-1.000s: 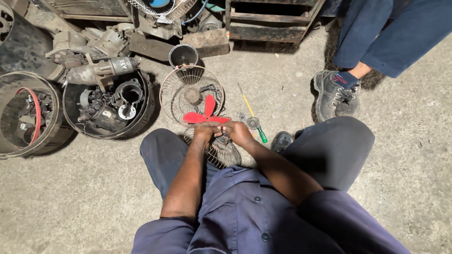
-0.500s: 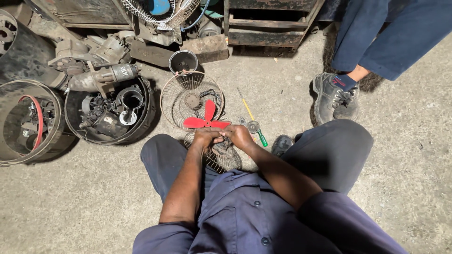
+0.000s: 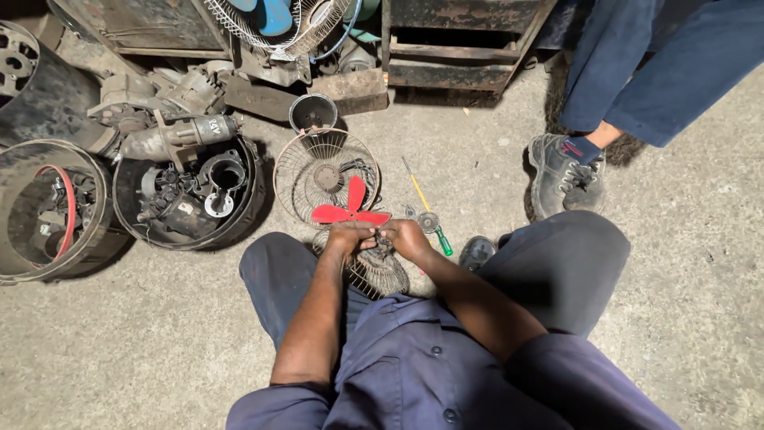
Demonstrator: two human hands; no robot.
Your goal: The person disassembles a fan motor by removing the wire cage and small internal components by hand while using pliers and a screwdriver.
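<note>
- Hands are closed together over a small dark fan motor part: the left hand [image 3: 348,237] and right hand [image 3: 406,237] are curled narrowly round it, knuckles nearly touching; what exactly is pinched cannot be told.
- Just beyond the fingertips lies the red three-bladed plastic fan propeller [image 3: 350,210], apparently joined to the gripped part; one blade points away from the fingers.
- Below the fingers a round wire fan guard [image 3: 374,273] is propped; a second wire guard [image 3: 322,171] lies beyond the propeller.
- A yellow-shafted, green-handled screwdriver [image 3: 427,209] lies just beside the right hand, its long axis running away from it.
- Left of the left hand, a black round tub [image 3: 253,209] holds greasy metal motor parts.
</note>
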